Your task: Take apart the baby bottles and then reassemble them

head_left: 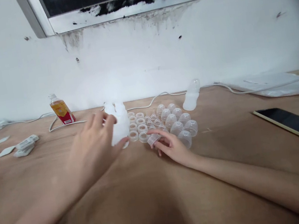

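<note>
- Right hand [173,148]: bent inward, thumb and fingers closed on a small clear piece [153,139] at the near edge of the group of parts. The piece is colourless and see-through, short and round-sided; its finer shape is hidden by the fingers and by blur.
- Left hand [94,134]: raised, fingers curved and thumb spread well apart from them, with nothing visibly gripped. It is beside the white bottles; whether it touches them cannot be told.
- White bottles [120,125]: smooth, milky and pale, grouped closely; bright light merges their outlines, so their number is unclear.
- Rings [141,128]: translucent whitish bands with open centres, lying flat in two columns just right of the white bottles.
- Small domes [153,116]: clear, with narrow raised tips, set between the rings and the caps; partly covered by the right hand.
- Caps [170,121]: larger, clear and round-topped, standing in close rows right of the small domes.
- Capped bottle [191,98]: white, waisted body under a clear top, standing apart, behind and right of the caps.
- Surroundings: a brown table [139,198] bears everything. A white cable [161,94] runs along the back; a drink bottle [62,110] with a yellow and red label stands at left, and a phone [293,126] lies at right.
</note>
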Demonstrator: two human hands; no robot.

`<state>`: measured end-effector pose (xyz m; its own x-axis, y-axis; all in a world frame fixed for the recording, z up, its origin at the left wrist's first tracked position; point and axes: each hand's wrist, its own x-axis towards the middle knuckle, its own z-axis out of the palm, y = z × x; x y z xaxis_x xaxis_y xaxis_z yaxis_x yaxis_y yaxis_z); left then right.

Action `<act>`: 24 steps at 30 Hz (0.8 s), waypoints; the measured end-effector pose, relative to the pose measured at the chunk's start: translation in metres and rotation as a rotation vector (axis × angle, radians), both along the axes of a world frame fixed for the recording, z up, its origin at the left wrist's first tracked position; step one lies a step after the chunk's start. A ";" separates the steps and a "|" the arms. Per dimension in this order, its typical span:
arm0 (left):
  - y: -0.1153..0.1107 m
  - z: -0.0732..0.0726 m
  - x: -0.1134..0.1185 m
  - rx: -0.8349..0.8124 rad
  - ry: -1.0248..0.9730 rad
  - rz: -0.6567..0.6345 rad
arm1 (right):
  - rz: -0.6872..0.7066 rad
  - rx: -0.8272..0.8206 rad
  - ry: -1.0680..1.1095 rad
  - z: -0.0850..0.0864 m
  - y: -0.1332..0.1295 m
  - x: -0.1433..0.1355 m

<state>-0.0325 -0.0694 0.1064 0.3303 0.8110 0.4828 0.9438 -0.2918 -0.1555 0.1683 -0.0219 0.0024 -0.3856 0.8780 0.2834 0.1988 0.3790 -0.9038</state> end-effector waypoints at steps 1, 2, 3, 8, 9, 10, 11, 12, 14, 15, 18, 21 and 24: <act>0.001 0.008 -0.009 0.001 0.065 0.080 | 0.002 0.003 0.012 0.001 0.000 0.000; 0.002 0.013 -0.016 -0.034 0.125 0.150 | 0.004 0.007 0.020 0.001 -0.001 0.001; 0.004 0.017 -0.023 -0.092 0.172 0.210 | 0.000 0.011 0.024 0.002 -0.001 0.001; 0.011 0.017 -0.031 -0.371 0.284 0.290 | -0.048 0.031 0.027 0.000 0.001 0.002; 0.011 0.016 -0.031 -0.372 0.304 0.276 | -0.054 0.033 0.036 0.000 0.001 0.001; 0.009 0.015 -0.030 -0.360 0.319 0.252 | -0.058 0.034 0.050 0.000 0.002 0.001; 0.007 0.014 -0.029 -0.346 0.318 0.219 | -0.059 0.029 0.066 -0.001 0.002 0.000; 0.005 0.012 -0.028 -0.341 0.297 0.176 | -0.057 0.020 0.084 -0.001 0.002 0.000; 0.001 0.007 -0.023 -0.361 0.210 0.077 | -0.049 -0.003 0.126 -0.002 0.002 0.000; -0.001 0.004 -0.019 -0.386 0.149 0.027 | -0.043 -0.018 0.146 -0.001 0.002 0.000; 0.002 -0.011 -0.003 -0.454 -0.048 -0.148 | -0.060 -0.048 0.155 0.001 0.001 0.001; 0.011 -0.032 0.013 -0.468 -0.269 -0.263 | -0.102 -0.020 0.142 0.004 -0.003 0.002; 0.020 -0.058 0.024 -0.376 -0.460 -0.346 | -0.086 0.014 0.222 0.005 -0.004 0.003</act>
